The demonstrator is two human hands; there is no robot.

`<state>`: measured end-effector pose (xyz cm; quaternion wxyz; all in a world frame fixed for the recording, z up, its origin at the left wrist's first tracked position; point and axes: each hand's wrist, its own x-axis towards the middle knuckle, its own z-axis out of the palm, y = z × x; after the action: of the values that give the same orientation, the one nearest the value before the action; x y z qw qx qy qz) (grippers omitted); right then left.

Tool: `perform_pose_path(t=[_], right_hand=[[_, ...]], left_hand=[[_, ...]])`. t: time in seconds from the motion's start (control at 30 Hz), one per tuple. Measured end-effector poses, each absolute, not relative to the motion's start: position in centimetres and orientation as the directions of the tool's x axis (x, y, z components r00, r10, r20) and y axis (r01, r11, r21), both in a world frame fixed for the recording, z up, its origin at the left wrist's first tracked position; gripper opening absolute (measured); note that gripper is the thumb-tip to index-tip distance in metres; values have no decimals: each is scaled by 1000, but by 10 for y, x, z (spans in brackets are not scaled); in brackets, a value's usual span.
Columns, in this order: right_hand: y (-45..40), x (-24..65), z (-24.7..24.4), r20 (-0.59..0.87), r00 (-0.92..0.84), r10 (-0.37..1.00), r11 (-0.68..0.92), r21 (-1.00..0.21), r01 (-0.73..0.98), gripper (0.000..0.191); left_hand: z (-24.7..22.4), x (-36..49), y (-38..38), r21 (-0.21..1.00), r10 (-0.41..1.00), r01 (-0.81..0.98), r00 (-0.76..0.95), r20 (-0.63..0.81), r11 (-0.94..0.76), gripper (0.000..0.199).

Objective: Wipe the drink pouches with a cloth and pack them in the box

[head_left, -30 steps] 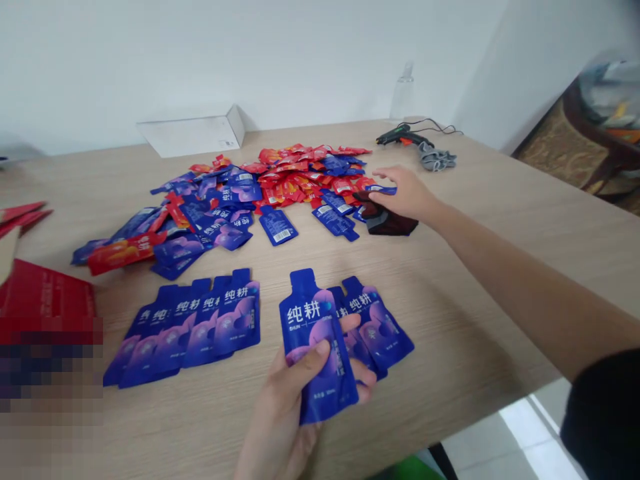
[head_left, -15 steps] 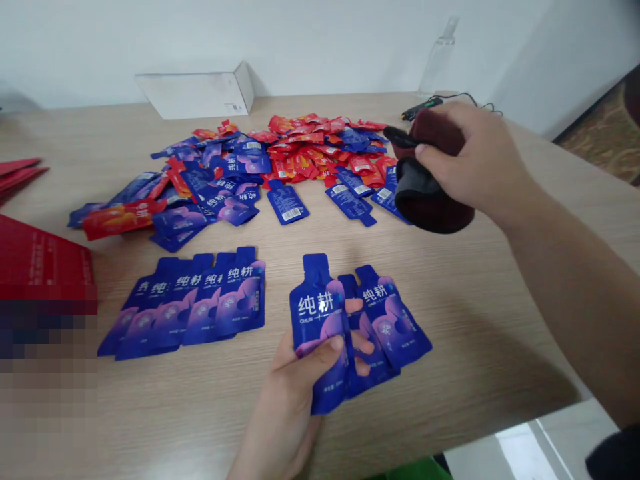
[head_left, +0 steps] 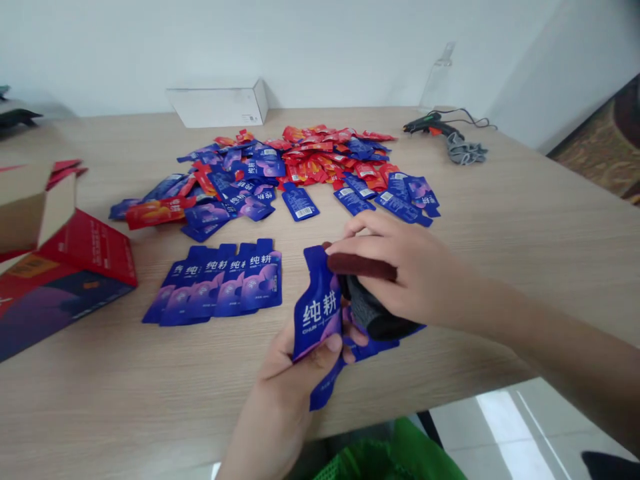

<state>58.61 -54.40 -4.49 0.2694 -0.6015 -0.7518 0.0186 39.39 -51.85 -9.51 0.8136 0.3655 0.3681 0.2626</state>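
My left hand (head_left: 295, 373) grips a blue pouch (head_left: 317, 313) with white characters, its spout end pointing up. More blue pouches lie just behind it, mostly covered by my right hand (head_left: 390, 267). A dark maroon and grey cloth item (head_left: 380, 313) is in my right hand, against the upper right side of the held pouch. To the left, several blue pouches (head_left: 215, 283) lie overlapped in a row, fronts up. Farther back is a mixed pile of blue pouches (head_left: 245, 187) and red pouches (head_left: 320, 157), with a few loose blue pouches (head_left: 300, 202) in front.
An open red and blue carton (head_left: 95, 250) stands at the left. At the back are a white box (head_left: 220, 107), a clear bottle-like object (head_left: 435, 80), a black glue gun (head_left: 430, 124) with a cable, and a grey crumpled cloth (head_left: 465, 150). Green mesh (head_left: 390, 460) shows below the table edge.
My right hand has come down and left with the cloth item, from above the pile to the held pouch. The view has shifted, showing more of the carton.
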Motion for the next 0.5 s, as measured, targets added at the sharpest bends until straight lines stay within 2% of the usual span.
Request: perform_pose_path(t=[0.07, 0.17, 0.23, 0.3, 0.37, 0.5], right_hand=[[-553, 587, -35, 439, -61, 896, 256, -399, 880, 27], [-565, 577, -21, 565, 14, 825, 244, -377, 894, 36], [-568, 566, -17, 618, -8, 786, 295, -364, 883, 43], [-567, 555, -17, 598, -55, 800, 342, -377, 861, 50], [-564, 545, -19, 523, -131, 842, 381, -405, 831, 55], [-556, 538, -25, 447, -201, 871, 414, -451, 791, 49]], left_hand=[[-89, 388, -517, 775, 688, -170, 598, -410, 609, 23], [-82, 386, -517, 767, 712, -210, 573, -406, 606, 32], [-80, 385, -519, 773, 720, -220, 573, -392, 596, 27], [-81, 383, -521, 797, 742, -219, 559, -371, 563, 22], [-85, 379, -522, 837, 770, -207, 544, -333, 507, 25], [-90, 369, -521, 871, 767, -186, 579, -277, 455, 31]])
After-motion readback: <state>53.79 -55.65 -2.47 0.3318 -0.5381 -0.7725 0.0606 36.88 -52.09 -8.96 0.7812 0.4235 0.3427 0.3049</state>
